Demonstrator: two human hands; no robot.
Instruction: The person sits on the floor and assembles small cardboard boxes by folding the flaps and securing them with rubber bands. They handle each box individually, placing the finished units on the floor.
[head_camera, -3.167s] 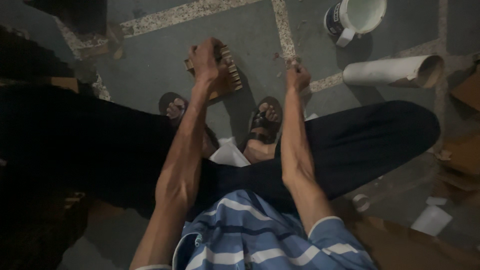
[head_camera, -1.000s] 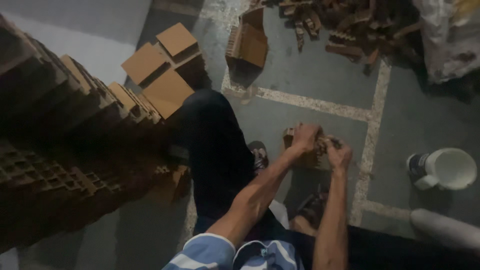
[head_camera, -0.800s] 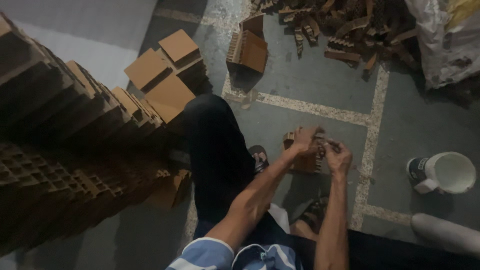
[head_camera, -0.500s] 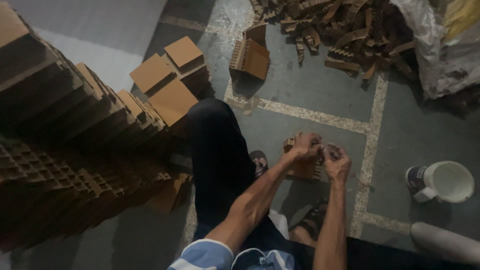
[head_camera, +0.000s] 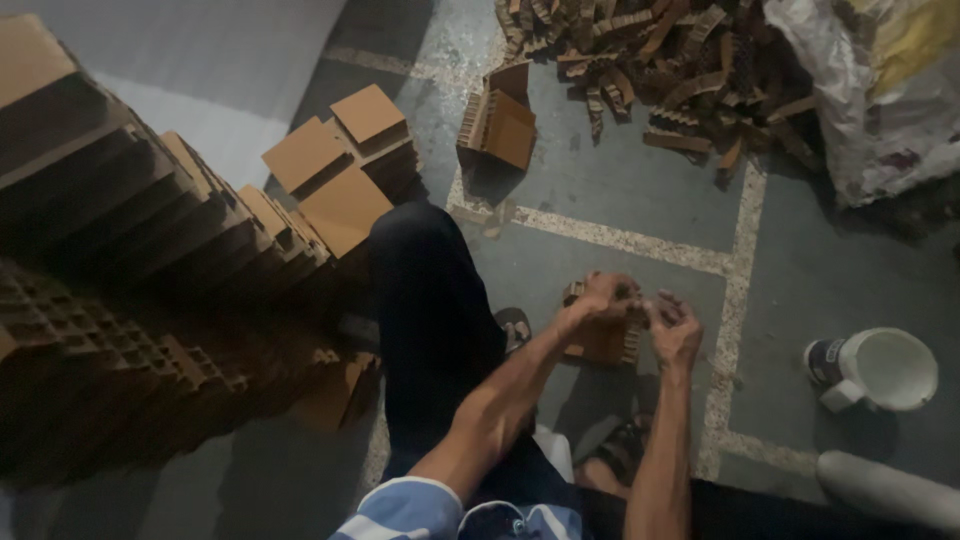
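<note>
Rising along the left edge of the floor (head_camera: 620, 180), a tall stack of cardboard pieces (head_camera: 120, 300) is the largest item; its layered edges face the seated person, probably so pieces stay within reach. Several flat square cardboard panels (head_camera: 340, 175) lie on top at its far end. A heap of cardboard offcuts (head_camera: 660, 60) covers the far edge of the floor, with a crumpled sack (head_camera: 870, 90) at the far right corner, just beside the heap. A single folded cardboard piece (head_camera: 500, 125) stands near the heap, apart from it. A white bucket (head_camera: 880, 370) sits near the right edge, and a pale tube (head_camera: 880, 490) lies in front of it.

Both arms extend forward over the knees, elbows bent, wrists meeting above the feet. The left hand (head_camera: 600, 300) is curled closed around the top of a small cardboard piece (head_camera: 605, 340), held low above the floor between the legs. The right hand (head_camera: 675, 330) has its fingers bent inward at that piece's right edge; whether it grips or only touches cannot be determined.
</note>
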